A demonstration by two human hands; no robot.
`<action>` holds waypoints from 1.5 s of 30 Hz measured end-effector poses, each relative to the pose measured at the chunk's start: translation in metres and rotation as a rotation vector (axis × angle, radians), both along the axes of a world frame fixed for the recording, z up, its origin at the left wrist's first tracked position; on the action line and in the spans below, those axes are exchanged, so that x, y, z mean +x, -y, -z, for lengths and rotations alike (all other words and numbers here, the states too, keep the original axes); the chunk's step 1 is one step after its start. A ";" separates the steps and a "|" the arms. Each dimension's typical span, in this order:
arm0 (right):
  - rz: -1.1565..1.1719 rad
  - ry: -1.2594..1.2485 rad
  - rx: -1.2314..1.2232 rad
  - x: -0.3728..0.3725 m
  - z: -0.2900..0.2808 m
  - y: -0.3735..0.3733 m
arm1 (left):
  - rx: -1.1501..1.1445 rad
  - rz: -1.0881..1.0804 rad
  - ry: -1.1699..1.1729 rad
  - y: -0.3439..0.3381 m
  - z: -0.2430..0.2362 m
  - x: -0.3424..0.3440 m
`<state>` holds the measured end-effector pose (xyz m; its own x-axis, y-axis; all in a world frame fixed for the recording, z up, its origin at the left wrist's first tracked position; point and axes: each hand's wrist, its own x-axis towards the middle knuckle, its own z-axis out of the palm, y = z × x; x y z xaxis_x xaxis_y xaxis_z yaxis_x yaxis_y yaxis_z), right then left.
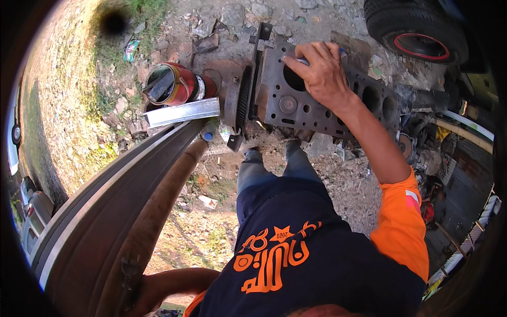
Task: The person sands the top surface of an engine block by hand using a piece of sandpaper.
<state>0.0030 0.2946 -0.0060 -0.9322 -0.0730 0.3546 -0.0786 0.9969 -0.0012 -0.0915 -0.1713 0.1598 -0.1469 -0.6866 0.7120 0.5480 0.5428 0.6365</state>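
The engine block (317, 120), lying in front of the person's feet, looks heavy, rigid and perhaps slick, best held by its outer end edges. The right hand (320, 71) curls over its top face, its hold on a partly hidden blue item (343, 53) unclear; whether the shaded left hand (138, 298) grips the brown pole (171, 185) cannot be told. Counted: 1 block, 1 toothed flywheel (244, 100), 1 red bucket (187, 84), 1 tyre (383, 24), at least 3 cylinder bores (371, 99).

Harsh sunlight bleaches the ground (63, 105) at left, shade dims the right edge, and fisheye distortion bows the metal beam (127, 195).
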 end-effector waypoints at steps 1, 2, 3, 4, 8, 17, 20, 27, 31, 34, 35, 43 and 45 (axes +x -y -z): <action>0.047 0.000 0.040 -0.005 0.000 -0.009 | -0.001 0.011 0.006 0.001 0.000 0.000; 0.093 -0.001 0.080 -0.007 0.000 -0.013 | -0.005 0.021 0.009 0.001 0.001 0.000; 0.038 0.010 0.068 -0.003 0.000 -0.004 | -0.007 0.027 0.010 0.001 0.001 0.002; -0.001 -0.004 0.036 -0.001 0.001 0.002 | -0.012 0.034 0.010 0.000 0.001 0.001; 0.019 0.013 0.044 -0.003 0.000 -0.008 | -0.011 0.057 0.028 0.002 0.001 0.002; 0.064 0.003 0.035 -0.001 0.004 -0.001 | -0.018 0.068 0.027 0.004 0.002 0.004; 0.020 0.001 0.032 0.003 0.006 0.010 | -0.024 0.071 0.020 0.003 0.003 0.004; -0.020 -0.048 0.058 0.005 0.013 0.008 | -0.038 0.076 0.033 0.006 0.004 0.005; 0.109 0.001 0.116 -0.003 0.004 -0.007 | -0.043 0.073 0.032 0.009 0.006 0.005; -0.030 -0.017 0.003 0.005 0.005 0.006 | -0.051 0.077 0.037 0.011 0.006 0.005; 0.057 0.008 0.047 0.000 0.001 -0.003 | -0.052 0.075 0.039 0.012 0.007 0.005; 0.058 -0.006 -0.002 0.003 0.000 0.001 | -0.079 0.104 0.024 0.022 0.007 0.005; 0.055 -0.012 -0.028 0.004 0.006 0.007 | -0.103 0.121 0.029 0.025 0.009 0.004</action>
